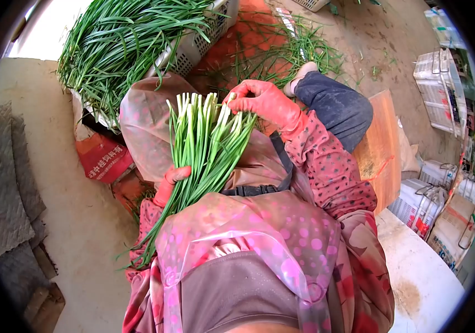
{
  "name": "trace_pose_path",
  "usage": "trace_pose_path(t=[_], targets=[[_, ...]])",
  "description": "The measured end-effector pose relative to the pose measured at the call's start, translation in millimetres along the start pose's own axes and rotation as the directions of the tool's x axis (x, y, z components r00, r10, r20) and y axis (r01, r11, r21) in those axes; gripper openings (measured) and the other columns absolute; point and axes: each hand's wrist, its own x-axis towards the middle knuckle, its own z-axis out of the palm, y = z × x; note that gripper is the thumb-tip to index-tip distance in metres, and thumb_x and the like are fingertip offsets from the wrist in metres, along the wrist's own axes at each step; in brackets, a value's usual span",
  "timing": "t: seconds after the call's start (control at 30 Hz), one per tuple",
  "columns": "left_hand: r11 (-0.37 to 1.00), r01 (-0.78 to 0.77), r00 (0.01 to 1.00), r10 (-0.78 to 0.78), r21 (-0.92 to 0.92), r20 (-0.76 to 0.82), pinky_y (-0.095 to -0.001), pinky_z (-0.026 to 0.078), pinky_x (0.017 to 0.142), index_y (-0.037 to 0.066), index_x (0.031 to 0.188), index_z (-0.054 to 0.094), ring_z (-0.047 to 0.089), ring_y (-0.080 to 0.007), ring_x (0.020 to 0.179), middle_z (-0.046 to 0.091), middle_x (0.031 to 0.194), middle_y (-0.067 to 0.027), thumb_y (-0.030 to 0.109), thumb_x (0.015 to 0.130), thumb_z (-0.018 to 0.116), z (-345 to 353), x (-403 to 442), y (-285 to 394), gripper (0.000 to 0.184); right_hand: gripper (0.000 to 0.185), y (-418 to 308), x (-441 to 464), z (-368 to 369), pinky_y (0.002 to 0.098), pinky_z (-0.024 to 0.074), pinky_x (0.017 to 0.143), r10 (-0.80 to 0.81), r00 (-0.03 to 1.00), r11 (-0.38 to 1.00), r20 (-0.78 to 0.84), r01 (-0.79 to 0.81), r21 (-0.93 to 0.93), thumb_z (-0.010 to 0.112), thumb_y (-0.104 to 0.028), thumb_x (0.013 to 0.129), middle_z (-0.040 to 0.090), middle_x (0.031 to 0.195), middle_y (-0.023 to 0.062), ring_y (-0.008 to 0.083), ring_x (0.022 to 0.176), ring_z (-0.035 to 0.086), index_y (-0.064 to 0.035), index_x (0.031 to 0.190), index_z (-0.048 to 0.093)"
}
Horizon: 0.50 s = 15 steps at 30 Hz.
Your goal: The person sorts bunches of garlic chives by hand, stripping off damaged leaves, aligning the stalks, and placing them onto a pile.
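Tagging left to right: red sack [102, 160], then leafy greens [126, 47] heaped on a perforated crate [194, 45]. Your gloved left grip [172, 183] is wrapped around the green bunch [204, 136] lower down, thumb showing in front. Bunch lies over your spotted apron [248, 233], pale ends pointing away from you, leafy ends trailing past your left sleeve [150, 213]. Should handle light: stems crisp, leaves floppy, maybe slick, easily bruised; best held round the firmer stems, snug, no crushing. Your gloved right grip [262, 105] pinches the pale ends, seemingly one stalk. Beyond, loose stalks [309, 51] litter the floor [376, 36].
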Motion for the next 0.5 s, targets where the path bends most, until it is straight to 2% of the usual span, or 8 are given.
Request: trace_pose_path(t=[0.07, 0.13, 0.17, 0.2, 0.27, 0.3, 0.4, 0.5], targets=[[0.999, -0.004, 1.000, 0.003, 0.041, 0.015, -0.0364, 0.052, 0.088, -0.001, 0.130, 0.047, 0.065, -0.0238, 0.097, 0.062, 0.116, -0.0141, 0.027, 0.078, 0.067, 0, 2, 0, 0.062, 0.023, 0, 0, 3, 0.0291, 0.0470, 0.088, -0.007, 1.000, 1.000, 0.013, 0.007, -0.015, 0.071, -0.011, 0.084, 0.063, 0.111, 0.0080, 0.0128, 0.103, 0.057, -0.0016, 0.103, 0.063], [0.999, -0.012, 1.000, 0.012, 0.046, -0.002, -0.0359, 0.052, 0.088, -0.001, 0.130, 0.048, 0.065, -0.0233, 0.096, 0.063, 0.115, -0.0138, 0.028, 0.078, 0.067, 7, -1, 1, 0.062, 0.028, -4, -2, 12, 0.0281, 0.0464, 0.089, -0.127, 0.991, 0.991, 0.048, 0.126, 0.035, 0.070, -0.012, 0.084, 0.062, 0.112, 0.0068, 0.0123, 0.105, 0.056, -0.0034, 0.109, 0.063], [0.998, -0.017, 1.000, 0.018, 0.052, -0.015, -0.0354, 0.052, 0.087, 0.000, 0.130, 0.048, 0.065, -0.0228, 0.096, 0.063, 0.115, -0.0135, 0.028, 0.078, 0.067, 9, -2, 2, 0.062, 0.024, -8, -3, 15, 0.0264, 0.0474, 0.082, -0.069, 0.997, 0.998, 0.032, 0.070, -0.011, 0.072, -0.014, 0.082, 0.066, 0.105, 0.0034, 0.0106, 0.094, 0.060, -0.0092, 0.106, 0.067], [0.998, -0.016, 1.000, 0.016, 0.054, -0.013, -0.0354, 0.052, 0.087, 0.000, 0.130, 0.048, 0.065, -0.0228, 0.096, 0.063, 0.115, -0.0135, 0.028, 0.078, 0.067, 7, -1, 1, 0.062, 0.024, -7, -3, 13, 0.0264, 0.0474, 0.082, -0.070, 0.997, 0.997, 0.030, 0.070, -0.012, 0.072, -0.014, 0.082, 0.066, 0.105, 0.0034, 0.0106, 0.094, 0.060, -0.0092, 0.106, 0.067], [0.999, -0.009, 1.000, 0.009, 0.039, -0.013, -0.0348, 0.053, 0.086, 0.000, 0.130, 0.048, 0.065, -0.0225, 0.095, 0.063, 0.114, -0.0128, 0.028, 0.078, 0.067, 2, 1, -2, 0.062, 0.023, -5, -1, 4, 0.0297, 0.0454, 0.089, -0.162, 0.969, 0.978, 0.184, 0.183, -0.101, 0.072, -0.012, 0.081, 0.065, 0.112, 0.0065, 0.0148, 0.105, 0.058, -0.0089, 0.103, 0.069], [0.999, -0.010, 1.000, 0.011, 0.036, -0.014, -0.0348, 0.053, 0.086, 0.000, 0.130, 0.048, 0.065, -0.0225, 0.095, 0.063, 0.114, -0.0128, 0.028, 0.078, 0.067, 1, 1, -2, 0.062, 0.020, -12, -4, 3, 0.0324, 0.0431, 0.095, -0.102, 0.974, 0.987, 0.203, 0.124, -0.103, 0.072, -0.011, 0.080, 0.064, 0.114, 0.0096, 0.0182, 0.113, 0.056, -0.0072, 0.099, 0.069], [1.000, 0.008, 1.000, -0.008, 0.008, -0.023, -0.0347, 0.053, 0.086, 0.000, 0.129, 0.049, 0.065, -0.0225, 0.095, 0.064, 0.113, -0.0128, 0.027, 0.078, 0.067, -2, 1, -3, 0.061, 0.017, -9, -6, -3, 0.0336, 0.0432, 0.095, -0.173, 0.936, 0.958, 0.307, 0.232, -0.167, 0.071, -0.009, 0.079, 0.064, 0.114, 0.0109, 0.0187, 0.112, 0.056, -0.0056, 0.096, 0.069], [1.000, 0.002, 1.000, -0.002, 0.019, -0.010, -0.0347, 0.053, 0.085, -0.001, 0.127, 0.051, 0.065, -0.0227, 0.095, 0.064, 0.111, -0.0129, 0.027, 0.078, 0.067, -9, 4, -7, 0.059, 0.013, -9, -10, -2, 0.0339, 0.0434, 0.096, -0.131, 0.946, 0.980, 0.297, 0.168, -0.103, 0.070, -0.006, 0.079, 0.067, 0.104, 0.0112, 0.0193, 0.108, 0.058, -0.0042, 0.092, 0.067]])
